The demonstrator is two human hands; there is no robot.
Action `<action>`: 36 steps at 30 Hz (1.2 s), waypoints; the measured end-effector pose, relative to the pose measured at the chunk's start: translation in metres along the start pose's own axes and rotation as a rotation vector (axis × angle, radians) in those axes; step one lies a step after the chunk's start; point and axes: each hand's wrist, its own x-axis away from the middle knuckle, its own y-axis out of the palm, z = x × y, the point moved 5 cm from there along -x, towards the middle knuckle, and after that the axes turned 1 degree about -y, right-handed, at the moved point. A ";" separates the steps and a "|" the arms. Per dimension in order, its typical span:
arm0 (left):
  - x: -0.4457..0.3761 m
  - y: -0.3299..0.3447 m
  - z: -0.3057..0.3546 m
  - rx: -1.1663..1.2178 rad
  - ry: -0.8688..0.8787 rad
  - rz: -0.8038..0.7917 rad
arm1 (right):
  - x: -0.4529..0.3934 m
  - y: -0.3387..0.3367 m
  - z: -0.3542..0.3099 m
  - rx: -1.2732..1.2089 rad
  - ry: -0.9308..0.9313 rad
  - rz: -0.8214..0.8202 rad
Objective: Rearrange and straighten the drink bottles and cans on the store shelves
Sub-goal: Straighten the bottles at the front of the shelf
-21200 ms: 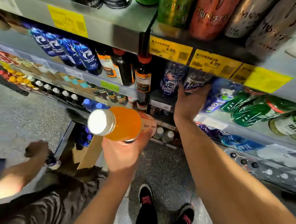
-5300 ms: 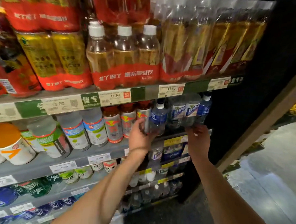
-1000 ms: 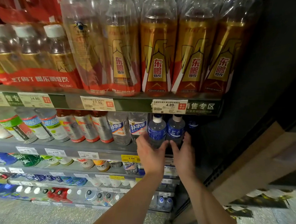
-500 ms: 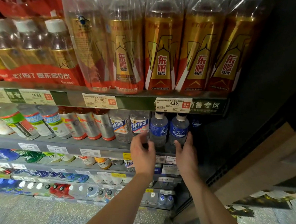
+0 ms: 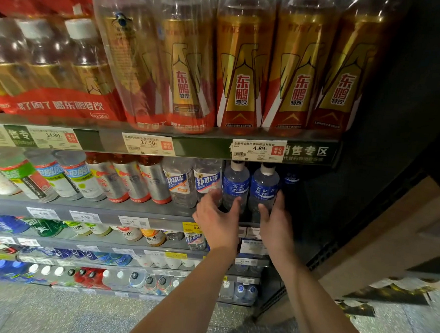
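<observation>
You face a tall store shelving unit with grey ledges, speckled floor beneath and a dark end panel on your right. On the top ledge stand big gold-and-red bottles, upright. Below them, at the row's right end, two blue-labelled water bottles stand upright side by side, necks up, labels facing you. Your left hand curls around the left bottle's base; your right hand cups the right bottle's base, fingers bent around it.
</observation>
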 end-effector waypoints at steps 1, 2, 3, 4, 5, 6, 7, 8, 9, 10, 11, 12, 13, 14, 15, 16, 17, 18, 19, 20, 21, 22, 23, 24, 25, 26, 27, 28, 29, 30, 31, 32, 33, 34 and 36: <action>0.000 0.000 0.000 0.004 0.005 -0.013 | 0.001 0.000 -0.001 0.016 -0.002 0.004; 0.000 0.000 0.000 0.010 0.007 -0.025 | 0.001 -0.001 -0.003 0.026 -0.009 0.011; -0.001 0.000 -0.001 0.011 0.009 -0.034 | 0.000 -0.001 -0.004 0.026 -0.018 0.019; -0.001 0.000 -0.001 0.010 0.009 -0.035 | 0.000 -0.001 -0.006 0.018 -0.021 0.025; -0.001 -0.001 -0.002 0.016 0.004 -0.028 | 0.000 -0.001 -0.007 0.011 -0.013 0.027; -0.002 -0.003 -0.001 0.028 -0.004 -0.012 | -0.001 -0.001 -0.007 0.011 -0.007 0.031; -0.003 -0.005 -0.001 0.036 -0.011 0.007 | -0.001 -0.001 -0.008 0.021 -0.009 0.038; -0.004 -0.007 -0.001 0.039 -0.014 0.023 | -0.001 -0.001 -0.008 0.033 -0.019 0.049; -0.005 -0.008 -0.001 0.039 -0.012 0.028 | -0.001 -0.001 -0.007 0.044 -0.028 0.061; -0.005 -0.008 -0.001 0.038 -0.009 0.022 | -0.001 -0.001 -0.007 0.051 -0.034 0.074; -0.006 -0.009 -0.002 0.034 -0.006 0.011 | -0.001 -0.001 -0.006 0.053 -0.033 0.081; -0.006 -0.009 -0.003 0.030 -0.006 0.002 | -0.001 0.000 -0.006 0.054 -0.032 0.083; -0.007 -0.010 -0.003 0.028 -0.007 -0.004 | -0.001 0.000 -0.007 0.053 -0.032 0.081; -0.008 -0.011 -0.003 0.027 -0.013 -0.008 | -0.001 0.000 -0.008 0.049 -0.036 0.081; -0.009 -0.012 -0.003 0.026 -0.020 -0.012 | 0.001 0.000 -0.010 0.042 -0.033 0.090; -0.010 -0.014 -0.004 0.026 -0.026 -0.017 | 0.003 -0.001 -0.012 0.032 -0.027 0.117; -0.012 -0.017 -0.005 0.027 -0.026 -0.031 | 0.007 -0.003 -0.015 0.015 -0.025 0.166; -0.014 -0.020 -0.006 0.029 -0.017 -0.054 | 0.012 -0.005 -0.018 -0.014 -0.039 0.227; -0.017 -0.024 -0.007 0.030 0.001 -0.084 | 0.018 -0.005 -0.022 -0.045 -0.059 0.280; -0.019 -0.028 -0.008 0.032 0.023 -0.116 | 0.023 -0.004 -0.025 -0.069 -0.083 0.319; -0.021 -0.033 -0.009 0.040 0.041 -0.151 | 0.028 -0.001 -0.029 -0.082 -0.102 0.345; -0.024 -0.039 -0.011 0.055 0.053 -0.184 | 0.032 0.001 -0.033 -0.091 -0.121 0.366; -0.026 -0.045 -0.013 0.066 0.060 -0.216 | 0.037 0.005 -0.038 -0.094 -0.133 0.382; -0.029 -0.052 -0.015 0.075 0.075 -0.239 | 0.041 0.009 -0.043 -0.095 -0.145 0.396; -0.034 -0.060 -0.017 0.075 0.088 -0.252 | 0.045 0.012 -0.049 -0.100 -0.157 0.406; -0.038 -0.068 -0.020 0.077 0.106 -0.259 | 0.050 0.017 -0.057 -0.120 -0.171 0.410; -0.043 -0.077 -0.022 0.081 0.114 -0.270 | 0.054 0.022 -0.064 -0.145 -0.178 0.406; -0.048 -0.087 -0.025 0.082 0.117 -0.284 | 0.059 0.027 -0.072 -0.162 -0.187 0.398; -0.055 -0.099 -0.028 0.078 0.122 -0.292 | 0.063 0.033 -0.081 -0.168 -0.196 0.387; -0.062 -0.110 -0.033 0.075 0.134 -0.294 | 0.068 0.040 -0.089 -0.168 -0.209 0.374; -0.068 -0.123 -0.035 0.072 0.142 -0.304 | 0.073 0.047 -0.098 -0.166 -0.211 0.357; -0.075 -0.136 -0.040 0.074 0.145 -0.309 | 0.079 0.055 -0.107 -0.167 -0.212 0.345; -0.082 -0.151 -0.044 0.074 0.136 -0.322 | 0.085 0.062 -0.117 -0.161 -0.202 0.334; -0.090 -0.164 -0.051 0.068 0.132 -0.331 | 0.090 0.072 -0.125 -0.156 -0.198 0.326; -0.107 -0.194 -0.063 0.062 0.141 -0.321 | 0.106 0.090 -0.146 -0.130 -0.204 0.310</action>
